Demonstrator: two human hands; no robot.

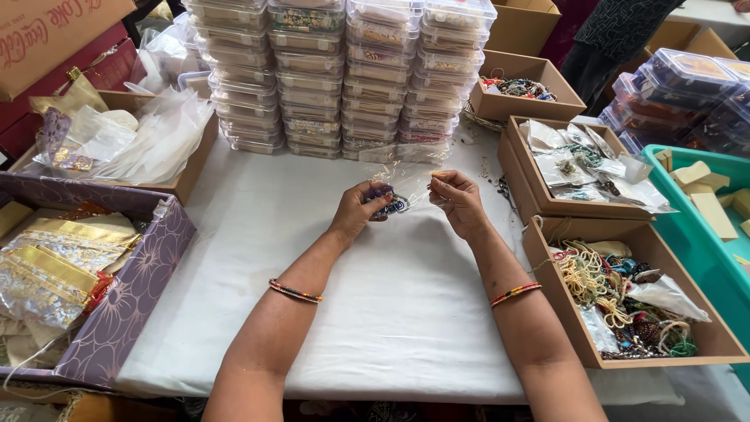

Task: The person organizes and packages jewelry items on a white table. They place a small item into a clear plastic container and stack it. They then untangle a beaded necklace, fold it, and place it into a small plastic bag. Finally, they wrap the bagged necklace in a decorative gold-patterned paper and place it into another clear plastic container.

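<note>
Pinching a clear plastic pouch (406, 181) between them, left hand (361, 209) and right hand (459, 202), above the white table (406, 312).

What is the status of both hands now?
Left hand pinching beaded piece. Right hand holding clear plastic pouch open. White table between them bare.

A small clear plastic pouch (406, 178) is held up above the white worktop (375, 312), between the two hands. It is thin, glossy and crinkled, its open top turned away toward the stacked boxes. At its lower left end sits a small piece of jewellery (393, 205), blue and silvery, partly covered by fingers; whether it lies wholly inside the pouch cannot be told.
</note>
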